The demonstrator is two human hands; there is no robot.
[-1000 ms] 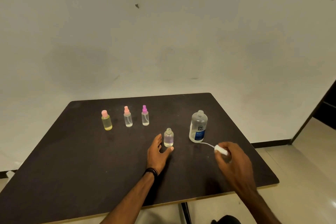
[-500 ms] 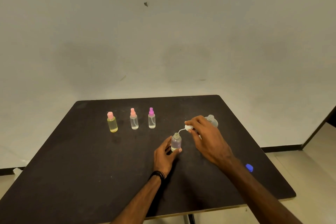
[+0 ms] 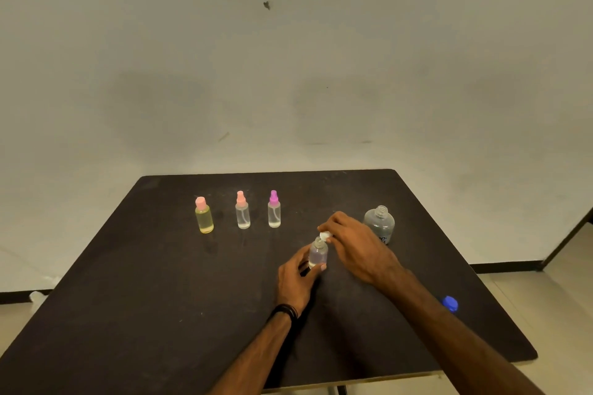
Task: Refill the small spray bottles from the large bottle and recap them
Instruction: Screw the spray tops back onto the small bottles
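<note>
A: What is the left hand (image 3: 296, 279) doing?

B: It holds the small bottle (image 3: 318, 254) near its bottom. The thumb and fingers are curled round it. The bottle stands upright on the table (image 3: 134, 314), close to the middle.

A: And the right hand (image 3: 356, 245)?

B: Its fingertips pinch a white cap (image 3: 325, 235). The cap is right at the mouth of the small bottle, a bit to the right of it. I cannot tell if it is on the neck or only touching it.

A: Is there water in that bottle?

B: Yes, it looks nearly full of clear stuff.

A: Where is the big bottle (image 3: 379, 224)?

B: It stands just behind the right hand, toward the right side of the table. Its top is open. The hand hides its lower left part.

A: Does it have a lid?

B: A blue lid (image 3: 450, 303) lies near the right edge of the table, well apart from the big bottle.

A: What else is there?

B: Three more little bottles stand in a row at the back left. The yellow bottle (image 3: 203, 215) has a pink cap. The middle bottle (image 3: 242, 210) is clear with a pink sprayer. The purple-top bottle (image 3: 274, 210) is clear too. All three have their tops on.

A: Anything on the arm?

B: A black band (image 3: 284, 311) is on the left wrist.
</note>
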